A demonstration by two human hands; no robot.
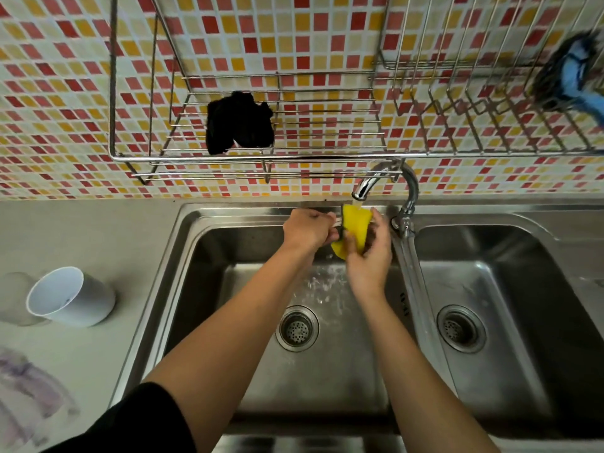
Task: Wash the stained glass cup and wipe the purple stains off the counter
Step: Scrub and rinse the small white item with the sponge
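Left hand [309, 228] grips clear glass cup [337, 223], mostly hidden. It is held under chrome tap [366, 184] at back edge of left steel sink basin [209, 256], likely so running water rinses it. Right hand [369, 256] clamps folded yellow sponge [355, 221] against cup, apparently for scrubbing. Purple stains [26, 384] at front-left corner of desk [98, 230], not yet wiped. Stamped mark [404, 304] on sink divider unreadable.

Soft, even indoor light, medium-bright, no hard shadows. The sink [408, 276] basin walls go dark. Glare streaks on the faucet [366, 186] and the sink divider. Heavy wide-angle bend: the tile wall [65, 93] and wire rack [294, 156] bow toward the edges. Corners are soft: blue cloth [575, 80] top right and purple stains [29, 380] lower left are smeared.
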